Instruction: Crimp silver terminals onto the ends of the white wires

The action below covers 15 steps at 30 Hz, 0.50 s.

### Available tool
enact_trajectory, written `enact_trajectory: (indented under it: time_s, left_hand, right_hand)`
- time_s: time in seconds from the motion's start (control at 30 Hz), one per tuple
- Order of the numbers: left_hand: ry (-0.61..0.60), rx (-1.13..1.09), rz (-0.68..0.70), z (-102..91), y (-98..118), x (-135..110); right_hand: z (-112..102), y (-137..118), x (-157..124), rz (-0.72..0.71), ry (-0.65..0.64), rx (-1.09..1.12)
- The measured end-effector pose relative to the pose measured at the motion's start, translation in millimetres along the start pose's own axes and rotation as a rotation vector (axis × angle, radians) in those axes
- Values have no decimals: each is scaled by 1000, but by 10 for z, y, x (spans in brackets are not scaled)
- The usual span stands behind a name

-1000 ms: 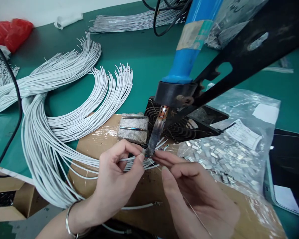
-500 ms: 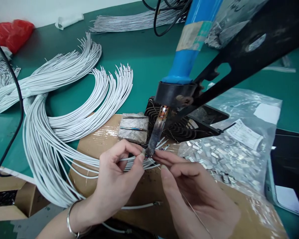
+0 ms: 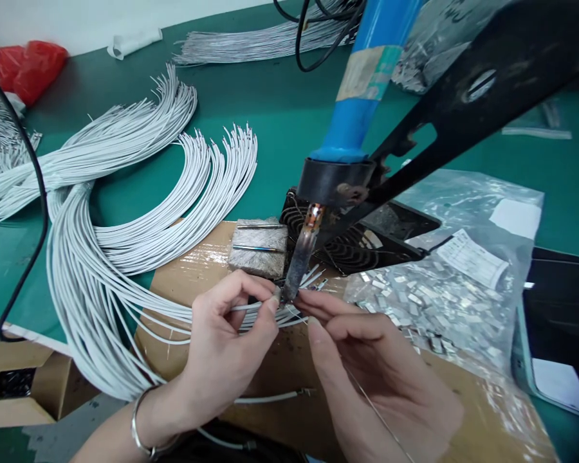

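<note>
White wires [image 3: 139, 247] pinched below a soldering iron [image 3: 352, 109]

Long white insulated wires curved in a dense, fanned bundle from left of the soldering iron to just below its scorched metal tip [image 3: 295, 276]. Their thin ends splayed out under that tip, and the tiny bare ends were too small to make out clearly. Whether any wire touched the metal could not be told.

The left hand [image 3: 222, 347] formed a closed grip on the bundle, with thumb and bent fingers pressed around several wires just below and left of the tip. A silver bangle [image 3: 142, 418] circled that wrist. The right hand [image 3: 381, 379] stood just right of the tip, its thumb and forefinger drawn close together and its fingertips [image 3: 313, 307] nearly meeting the left hand. A thin silver wire [image 3: 379, 408] ran from this grip toward the lower right.

Under the hands, below the iron, lay a taped cardboard sheet [image 3: 174, 328] on a green counter [image 3: 280, 103]. Left of the iron's tip sat a rough block [image 3: 258, 254] carrying two slim metal rods. Behind the tip stood a black fan grille [image 3: 338, 247], and to the right lay a clear plastic bag [image 3: 439, 302] of small silver metal pieces with a paper label [image 3: 470, 259].
</note>
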<state>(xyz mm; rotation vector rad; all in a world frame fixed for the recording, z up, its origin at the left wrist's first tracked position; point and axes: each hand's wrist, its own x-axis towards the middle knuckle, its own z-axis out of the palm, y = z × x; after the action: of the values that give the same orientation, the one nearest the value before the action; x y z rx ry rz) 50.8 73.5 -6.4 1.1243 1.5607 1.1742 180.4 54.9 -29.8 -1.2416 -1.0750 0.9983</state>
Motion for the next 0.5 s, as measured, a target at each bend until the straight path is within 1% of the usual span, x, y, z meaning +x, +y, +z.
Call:
enact_trajectory:
  time_s: [0.23,0.4,0.5]
  left_hand:
    - [-9,7,-27,9,-15,9]
    - [-4,-4,-14,15,-8,7]
    - [-7,-6,-13,13,-8,0]
  right_hand:
    - [-14,50,10,8,-32,-18]
    - [18,12,-13,62,41,-21]
    - [31,-8,-17,59,47,-4]
